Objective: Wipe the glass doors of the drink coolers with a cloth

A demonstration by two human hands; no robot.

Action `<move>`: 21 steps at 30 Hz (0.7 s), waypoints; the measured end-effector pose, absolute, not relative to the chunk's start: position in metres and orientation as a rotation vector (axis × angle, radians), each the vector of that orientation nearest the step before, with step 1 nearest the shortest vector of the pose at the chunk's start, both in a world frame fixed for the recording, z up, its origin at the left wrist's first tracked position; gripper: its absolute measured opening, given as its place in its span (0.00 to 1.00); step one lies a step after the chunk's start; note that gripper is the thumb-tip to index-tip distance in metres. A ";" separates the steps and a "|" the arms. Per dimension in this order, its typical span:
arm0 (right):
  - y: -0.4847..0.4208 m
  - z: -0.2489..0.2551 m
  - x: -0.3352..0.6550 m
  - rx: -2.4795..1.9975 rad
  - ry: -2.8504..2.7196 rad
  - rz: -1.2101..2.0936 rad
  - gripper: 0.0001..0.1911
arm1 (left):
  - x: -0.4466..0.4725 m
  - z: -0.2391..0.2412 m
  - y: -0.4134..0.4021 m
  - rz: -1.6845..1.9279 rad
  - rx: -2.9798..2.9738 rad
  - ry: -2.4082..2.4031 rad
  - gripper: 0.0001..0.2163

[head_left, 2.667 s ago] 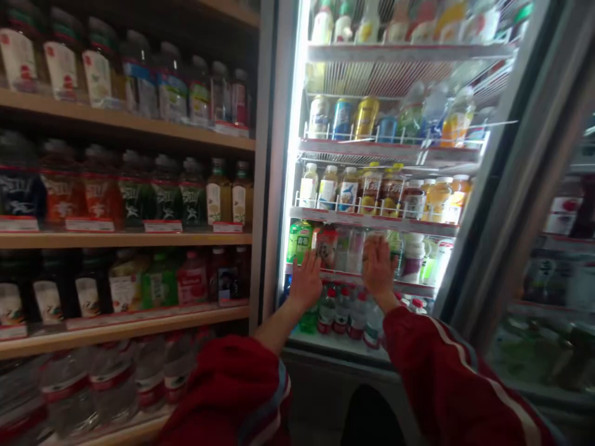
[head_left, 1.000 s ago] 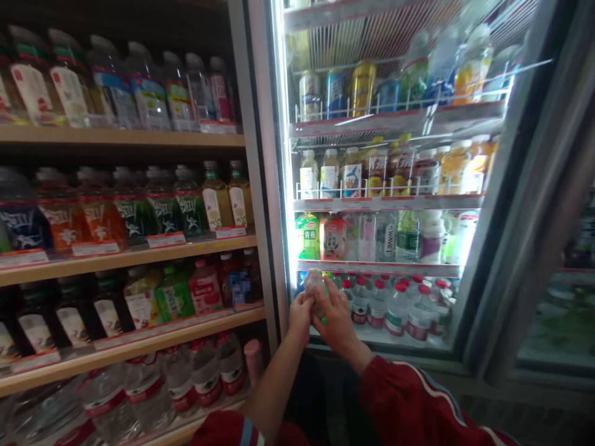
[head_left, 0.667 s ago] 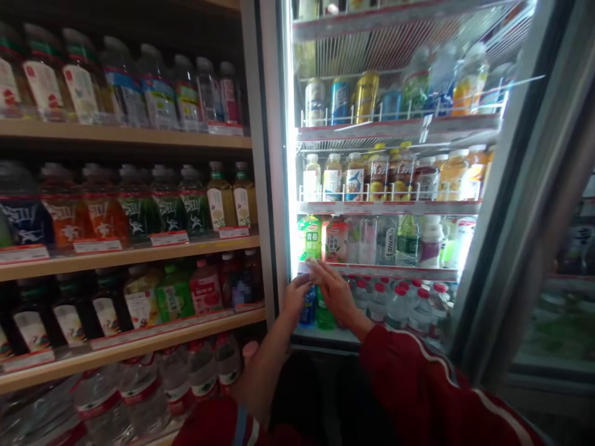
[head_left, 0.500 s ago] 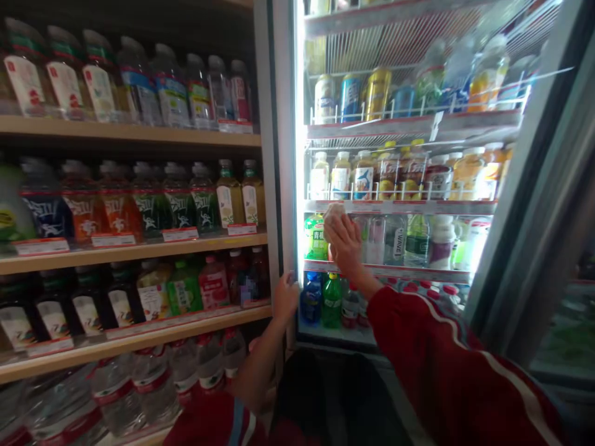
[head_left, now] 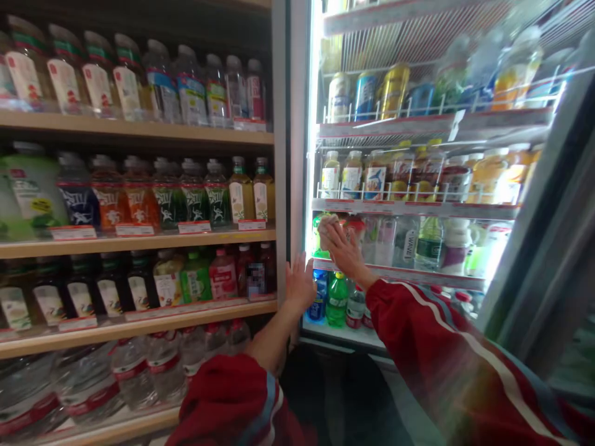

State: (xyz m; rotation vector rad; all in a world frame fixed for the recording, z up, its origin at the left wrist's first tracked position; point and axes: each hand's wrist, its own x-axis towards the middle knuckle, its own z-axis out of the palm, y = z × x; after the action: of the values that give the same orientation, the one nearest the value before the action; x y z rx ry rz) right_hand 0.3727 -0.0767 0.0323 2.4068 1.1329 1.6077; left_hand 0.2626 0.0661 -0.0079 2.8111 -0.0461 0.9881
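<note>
My right hand (head_left: 346, 251) presses a crumpled pale cloth (head_left: 329, 230) against the glass front (head_left: 372, 238) of a lit drinks fridge, level with a lower shelf. Its fingers lie over the cloth. Behind the cloth, a green-labelled bottle is partly covered. Lower and to the left, my left hand (head_left: 300, 284) is open, fingers spread upward, at the fridge's left frame (head_left: 299, 155). Nothing shows in it; whether the palm touches the frame I cannot tell. A blue bottle (head_left: 318, 297) and a green bottle (head_left: 337, 300) stand behind the glass near it.
Wooden shelving (head_left: 139, 243) with rows of drink bottles stands close on the left. Large water bottles (head_left: 88, 387) fill its lower shelf. In the fridge, cans (head_left: 365, 96) and bottles line wire-fronted shelves. A dark door edge (head_left: 525, 229) rises on the right.
The view has shifted, so shelves and fridge appear further right. My left hand has risen along the frame and its fingers have spread. My right hand has moved slightly lower on the glass with the cloth.
</note>
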 end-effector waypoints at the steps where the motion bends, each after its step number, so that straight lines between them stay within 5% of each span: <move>1: -0.077 0.033 0.371 2.424 1.131 1.592 0.29 | 0.263 -0.006 0.066 0.985 2.840 -0.052 0.28; 9: -0.090 -0.027 0.354 2.463 1.194 1.451 0.30 | 0.263 -0.006 0.051 0.941 2.882 -0.129 0.28; 16: -0.113 0.013 0.360 2.584 0.978 1.598 0.29 | 0.266 -0.005 0.030 0.905 2.905 -0.188 0.28; 21: -0.118 -0.009 0.353 2.515 0.985 1.544 0.31 | 0.268 -0.001 0.027 0.926 2.902 -0.207 0.27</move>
State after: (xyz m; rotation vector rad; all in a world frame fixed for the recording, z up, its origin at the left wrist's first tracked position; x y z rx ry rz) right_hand 0.3531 -0.1183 -0.0086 2.5154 0.9846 1.5439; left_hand 0.2677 0.0269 -0.0011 2.9022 -0.2069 0.9261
